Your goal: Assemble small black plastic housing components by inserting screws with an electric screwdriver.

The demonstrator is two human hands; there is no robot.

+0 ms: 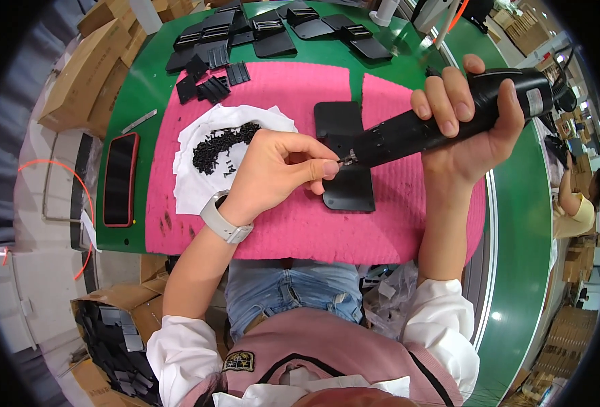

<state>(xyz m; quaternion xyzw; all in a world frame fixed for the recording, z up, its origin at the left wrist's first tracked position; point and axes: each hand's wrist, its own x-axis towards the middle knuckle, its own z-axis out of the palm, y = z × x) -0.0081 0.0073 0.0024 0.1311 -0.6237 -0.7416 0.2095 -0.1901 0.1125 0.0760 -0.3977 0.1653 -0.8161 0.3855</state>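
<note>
My right hand wraps around a black corded electric screwdriver, which points left and slightly down. At its metal bit, the thumb and forefinger of my left hand are pinched together; whatever lies between them is too small to make out. Beneath the tool's tip, a flat black plastic part lies on the pink foam mat, partly covered by my fingers and the screwdriver. Left of it, a heap of small black screws rests on a white cloth, close to my left wrist.
Black plastic parts are piled along the far side of the green table, with smaller ribbed pieces nearer. A red-cased phone lies at the left. Cardboard boxes stand beyond it; an open carton sits below.
</note>
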